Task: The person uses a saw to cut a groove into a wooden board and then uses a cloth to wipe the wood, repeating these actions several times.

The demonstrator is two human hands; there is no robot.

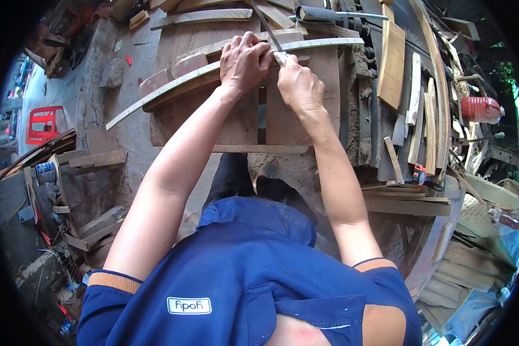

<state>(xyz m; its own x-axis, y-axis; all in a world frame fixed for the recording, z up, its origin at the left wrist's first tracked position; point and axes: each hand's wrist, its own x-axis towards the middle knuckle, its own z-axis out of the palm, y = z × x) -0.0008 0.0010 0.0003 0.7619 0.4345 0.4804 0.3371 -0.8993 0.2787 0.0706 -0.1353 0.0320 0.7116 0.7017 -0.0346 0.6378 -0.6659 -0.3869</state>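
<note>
A long, pale wooden strip (173,85) with evenly spaced cross marks lies slantwise over the workbench. My left hand (244,62) is closed around its middle, fingers curled over the far edge. Just to the right, my right hand (301,85) grips the pale handle (280,57) of a saw. The saw's long, narrow dark blade (265,23) points away and to the left, crossing the strip close beside my left fingertips. Under and behind the strip are reddish-brown wood blocks (155,82) and a curved board.
The plank workbench (202,124) has several wood pieces (202,18) at its far side. To the right are a wide board (391,63), narrow offcuts (430,124) and a plastic bottle of red liquid (481,109). A red plastic stool (45,124) stands at far left.
</note>
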